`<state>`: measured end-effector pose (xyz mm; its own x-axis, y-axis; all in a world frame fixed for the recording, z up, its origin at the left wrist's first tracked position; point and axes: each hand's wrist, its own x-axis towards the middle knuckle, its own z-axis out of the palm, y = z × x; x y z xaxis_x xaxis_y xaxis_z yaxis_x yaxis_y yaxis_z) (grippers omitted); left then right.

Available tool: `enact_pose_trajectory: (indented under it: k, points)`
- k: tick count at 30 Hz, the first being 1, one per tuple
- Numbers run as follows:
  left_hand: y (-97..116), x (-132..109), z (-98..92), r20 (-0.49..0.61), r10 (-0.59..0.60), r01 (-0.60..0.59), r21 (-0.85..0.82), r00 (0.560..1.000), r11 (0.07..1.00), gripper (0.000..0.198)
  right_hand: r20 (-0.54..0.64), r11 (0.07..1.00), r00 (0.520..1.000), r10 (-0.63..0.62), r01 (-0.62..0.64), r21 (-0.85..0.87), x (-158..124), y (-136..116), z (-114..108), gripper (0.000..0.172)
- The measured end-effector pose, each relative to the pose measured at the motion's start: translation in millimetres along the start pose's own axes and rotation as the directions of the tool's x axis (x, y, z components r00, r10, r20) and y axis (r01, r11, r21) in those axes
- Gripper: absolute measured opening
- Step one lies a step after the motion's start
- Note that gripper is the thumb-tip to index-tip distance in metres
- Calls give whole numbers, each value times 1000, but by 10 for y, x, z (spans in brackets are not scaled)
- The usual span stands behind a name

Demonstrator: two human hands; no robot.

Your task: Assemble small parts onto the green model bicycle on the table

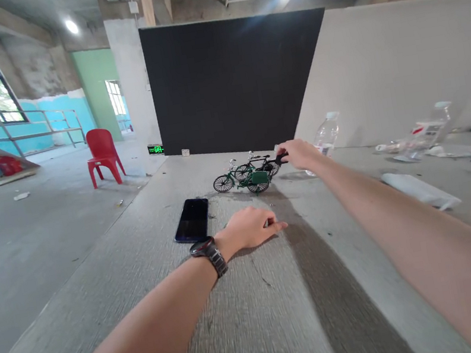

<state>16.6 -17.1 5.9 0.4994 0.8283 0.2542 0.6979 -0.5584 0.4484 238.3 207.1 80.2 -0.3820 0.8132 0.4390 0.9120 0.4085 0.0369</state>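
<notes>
Two small model bicycles stand upright side by side on the table. The green model bicycle (260, 178), with green boxes at its rear wheel, is nearer to me. Just behind it is a black model bicycle (241, 172), partly hidden by the green one. My right hand (297, 154) reaches far forward, its fingers closed on a dark part at the black bicycle's rear end. My left hand (250, 226), with a dark watch (209, 254) on the wrist, rests on the table nearer to me. Its fingers are curled and nothing shows in them.
A dark smartphone (192, 218) lies left of my left hand. Plastic bottles (327, 132) stand beyond my right arm, near a folded white packet (421, 189). A black board (238, 82) rises behind the table (143, 270). A red chair (103, 153) stands on the floor.
</notes>
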Motion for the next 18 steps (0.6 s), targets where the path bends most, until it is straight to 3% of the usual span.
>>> enact_pose_trajectory:
  k: [4,18]
  points:
    - [16,-18,-33,49,26,-27,8,998,1000,46,12,1000,1000,23,-23,8,65,17,21,19]
    - [71,-70,-65,-3,18,-17,64,1000,998,50,86,1000,996,-18,18,-4,225,-78,25,23]
